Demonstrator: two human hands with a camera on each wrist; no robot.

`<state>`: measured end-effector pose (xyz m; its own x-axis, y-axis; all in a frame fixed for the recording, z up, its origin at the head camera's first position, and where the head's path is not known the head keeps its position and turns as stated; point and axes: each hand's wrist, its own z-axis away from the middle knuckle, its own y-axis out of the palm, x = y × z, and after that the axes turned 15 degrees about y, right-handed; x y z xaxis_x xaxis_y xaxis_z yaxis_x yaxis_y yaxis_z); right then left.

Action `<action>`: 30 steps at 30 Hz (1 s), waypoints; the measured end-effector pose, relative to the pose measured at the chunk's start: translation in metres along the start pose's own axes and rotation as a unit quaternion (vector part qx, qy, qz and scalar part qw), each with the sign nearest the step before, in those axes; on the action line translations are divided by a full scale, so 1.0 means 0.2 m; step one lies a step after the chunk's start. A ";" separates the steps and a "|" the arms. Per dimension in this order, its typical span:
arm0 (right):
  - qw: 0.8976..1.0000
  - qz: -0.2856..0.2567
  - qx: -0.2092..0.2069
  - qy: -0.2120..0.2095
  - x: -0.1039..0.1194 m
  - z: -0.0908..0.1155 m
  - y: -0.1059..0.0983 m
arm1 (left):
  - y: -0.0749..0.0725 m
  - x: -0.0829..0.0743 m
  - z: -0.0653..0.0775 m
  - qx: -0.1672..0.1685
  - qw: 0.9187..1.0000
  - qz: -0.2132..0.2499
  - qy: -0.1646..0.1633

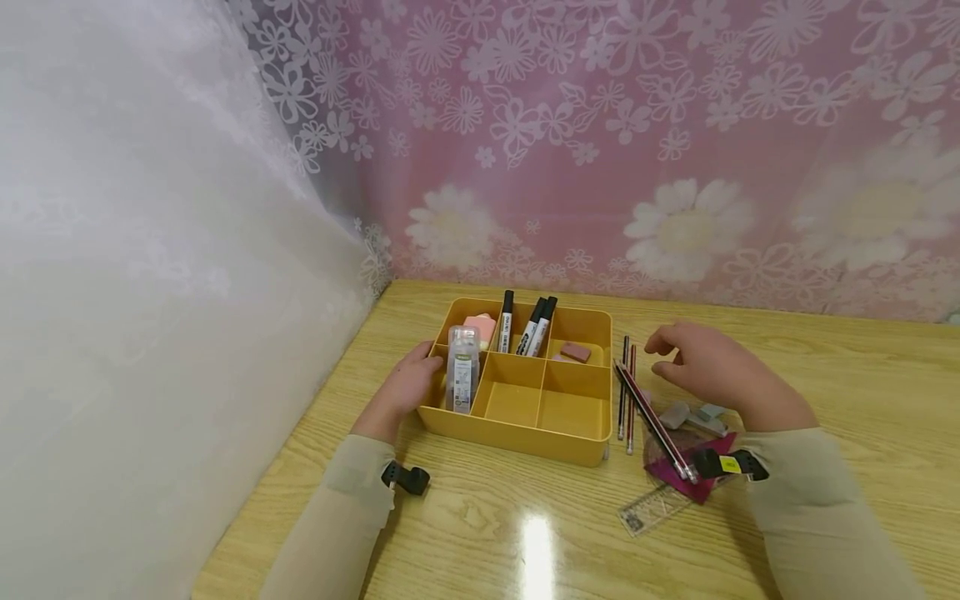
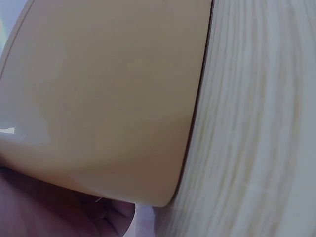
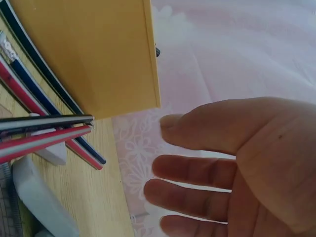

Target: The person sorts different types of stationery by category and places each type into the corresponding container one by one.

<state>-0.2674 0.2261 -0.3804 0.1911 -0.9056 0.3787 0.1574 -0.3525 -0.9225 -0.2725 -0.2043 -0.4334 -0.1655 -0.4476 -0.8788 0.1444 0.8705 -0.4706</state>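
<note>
My left hand [image 1: 411, 382] grips the left wall of a yellow compartment box [image 1: 517, 446], thumb over the rim and fingers along the outside; in the left wrist view the box wall [image 2: 118, 98] hides most of that hand. Right of the box, my right hand [image 1: 708, 367] hovers over the table with fingers apart and nothing in them. Beneath and beside it lie several striped pencils [image 1: 652, 417], some leaning across others. A clear case with a label [image 1: 462, 375] stands in the front left compartment. Markers [image 1: 536, 329] with black caps stand in the back middle one.
In the box's back compartments are a pink item [image 1: 480, 327] and a brown-red eraser [image 1: 576, 352]. Pale erasers [image 1: 675, 414], a magenta sheet [image 1: 701, 483] and a clear ruler [image 1: 652, 508] lie right of the box. A floral curtain [image 1: 570, 167] hangs behind the table.
</note>
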 end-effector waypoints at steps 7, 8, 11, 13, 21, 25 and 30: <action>0.999 0.012 0.047 0.007 -0.01 -0.02 0.04 | 0.00 -0.01 0.00 0.000 1.000 0.000 -0.002; 0.998 0.011 0.056 0.012 -0.01 -0.02 0.05 | 0.00 -0.01 0.00 0.000 1.000 0.001 -0.001; 0.996 0.007 0.085 0.025 -0.01 -0.03 0.09 | 0.00 0.00 0.00 0.000 1.000 -0.001 0.000; 0.994 0.005 0.102 0.033 -0.01 -0.03 0.11 | 0.00 0.00 0.00 0.001 1.000 -0.002 -0.001; 0.990 0.006 0.135 0.040 -0.01 -0.03 0.14 | -0.01 0.00 -0.01 0.008 1.000 -0.020 0.011; 0.989 0.006 0.142 0.047 0.00 -0.03 0.15 | -0.01 -0.01 -0.01 0.007 1.000 -0.024 0.011; 0.991 0.007 0.129 0.045 0.01 -0.04 0.18 | 0.00 0.00 0.00 0.005 1.000 -0.014 0.001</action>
<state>-0.2693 0.2095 -0.4127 0.1089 -0.9317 0.3466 0.3999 -0.2781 -0.8733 -0.2728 -0.2045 -0.4323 -0.1709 -0.4720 -0.8649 0.1493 0.8552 -0.4963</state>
